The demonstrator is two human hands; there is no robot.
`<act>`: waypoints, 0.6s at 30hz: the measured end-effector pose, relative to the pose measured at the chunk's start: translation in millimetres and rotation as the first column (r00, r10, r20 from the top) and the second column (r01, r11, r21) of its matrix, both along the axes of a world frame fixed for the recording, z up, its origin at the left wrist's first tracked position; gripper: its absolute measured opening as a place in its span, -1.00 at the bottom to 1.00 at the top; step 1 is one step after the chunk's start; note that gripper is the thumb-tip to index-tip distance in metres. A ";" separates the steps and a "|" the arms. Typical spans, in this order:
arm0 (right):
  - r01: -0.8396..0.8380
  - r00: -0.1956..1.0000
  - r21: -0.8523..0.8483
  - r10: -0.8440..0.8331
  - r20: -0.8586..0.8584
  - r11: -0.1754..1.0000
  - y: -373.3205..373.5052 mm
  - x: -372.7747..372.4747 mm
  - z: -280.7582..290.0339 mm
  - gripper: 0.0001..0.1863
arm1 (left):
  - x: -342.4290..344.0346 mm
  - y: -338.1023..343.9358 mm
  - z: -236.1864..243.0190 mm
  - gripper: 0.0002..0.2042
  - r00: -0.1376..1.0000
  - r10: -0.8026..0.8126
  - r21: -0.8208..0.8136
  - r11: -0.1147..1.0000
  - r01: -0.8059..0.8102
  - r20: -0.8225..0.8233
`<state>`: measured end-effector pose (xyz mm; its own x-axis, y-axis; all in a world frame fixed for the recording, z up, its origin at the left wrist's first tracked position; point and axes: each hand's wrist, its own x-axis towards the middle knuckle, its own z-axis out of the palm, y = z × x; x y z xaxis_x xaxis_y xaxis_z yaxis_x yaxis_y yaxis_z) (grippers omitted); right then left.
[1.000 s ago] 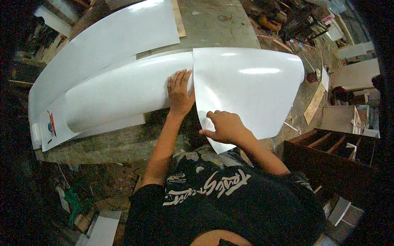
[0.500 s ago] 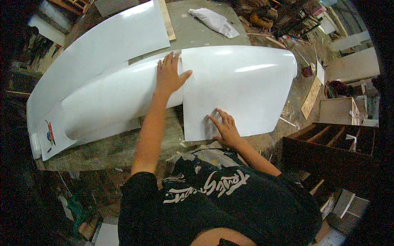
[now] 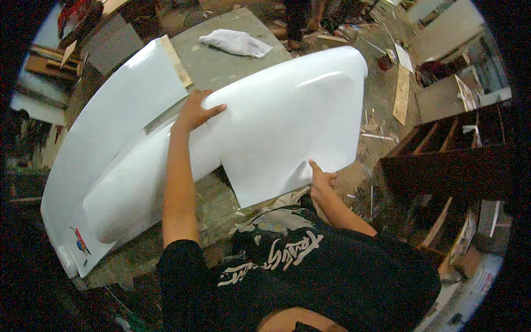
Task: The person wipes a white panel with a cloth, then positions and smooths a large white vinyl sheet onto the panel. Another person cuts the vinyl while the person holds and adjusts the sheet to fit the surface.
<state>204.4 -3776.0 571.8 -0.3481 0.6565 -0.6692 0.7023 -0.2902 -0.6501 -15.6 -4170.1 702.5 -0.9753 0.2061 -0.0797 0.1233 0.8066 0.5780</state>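
A long roll of glossy white sheet (image 3: 127, 171) lies slantwise across the worktable. Over its right part curves a white sheet flap (image 3: 287, 127), its near edge reaching toward my body. My left hand (image 3: 193, 113) rests over the top of the roll, beside the flap's left end. Its thumb is spread, and its fingers bend over the far side, partly hidden. At the flap's near edge my right hand (image 3: 322, 181) pinches the sheet, thumb on top and the other fingers mostly out of sight. The sheet dimples there.
Behind the roll, another broad part of white sheet (image 3: 116, 105) spreads left, with a wooden strip (image 3: 176, 61) along its end. A white cloth (image 3: 235, 43) lies on the table (image 3: 243, 22). A small red and blue item (image 3: 79, 239) sits at far left. A dark wooden rack (image 3: 442, 149) stands right.
My right hand has gone from resting on the flap to gripping its near edge. My left hand's fingers now bend over the roll's far side. The view has turned, tilting the roll.
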 end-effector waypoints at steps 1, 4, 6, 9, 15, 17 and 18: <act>0.096 0.994 -0.128 -0.102 -0.045 0.987 7.2 -1.4 -3.2 0.40 | 0.1 -1.0 1.2 -0.09 1.000 -0.011 0.001 1.000 0.011 -0.017; 0.196 0.943 -0.483 -0.299 -0.145 0.853 31.9 0.3 -12.1 0.11 | 2.5 -2.4 3.5 -0.01 0.996 -0.036 0.028 0.999 0.034 0.078; 0.120 0.921 -0.649 -0.328 -0.210 0.751 37.2 3.8 -20.6 -0.08 | 8.3 -6.7 5.3 0.03 0.998 -0.063 -0.009 0.998 0.063 0.011; 0.313 0.893 -0.330 -0.394 -0.216 0.891 29.5 8.3 -31.2 -0.28 | 19.6 -12.7 8.2 0.09 0.992 -0.127 -0.007 0.992 0.127 0.008; 0.320 0.897 -0.343 -0.399 -0.192 0.883 17.2 -8.9 10.8 -0.49 | 48.1 -12.9 23.9 0.38 0.981 -0.196 -0.020 0.980 0.196 -0.005; 0.401 0.883 -0.346 -0.458 -0.101 0.848 11.0 -18.9 36.6 -0.55 | 59.7 -10.7 31.2 0.40 0.972 -0.236 -0.049 0.971 0.235 -0.011; 0.379 0.892 -0.331 -0.437 -0.119 0.864 8.5 -22.1 48.2 -0.53 | 65.2 -9.2 34.3 0.41 0.967 -0.254 -0.067 0.965 0.252 -0.014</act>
